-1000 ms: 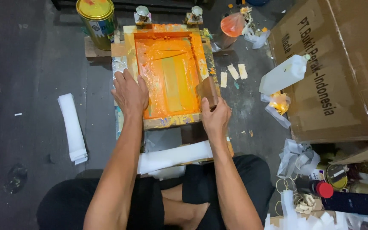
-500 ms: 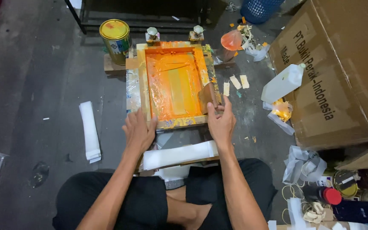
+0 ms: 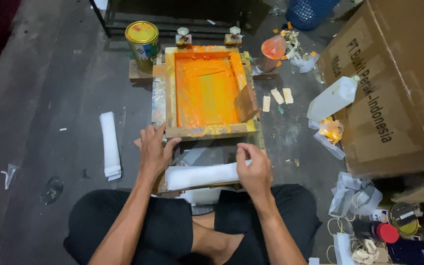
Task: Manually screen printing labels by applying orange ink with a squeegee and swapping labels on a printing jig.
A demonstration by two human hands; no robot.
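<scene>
A big cardboard box (image 3: 393, 88) stands at the right on the dark floor (image 3: 50, 98). In the middle is a wooden screen-printing frame (image 3: 207, 130) covered with orange ink; its near edge is lifted. Leaning inside the frame at the right is a squeegee (image 3: 246, 103). A yellow-lidded paint can (image 3: 143, 44) stands near the far left corner of the frame. The left hand (image 3: 154, 152) grips the near left corner of the frame, fingers closed on it. The right hand (image 3: 253, 169) pinches the right end of a white plastic sheet (image 3: 202, 175), which lies just below the frame, near the person's knees.
</scene>
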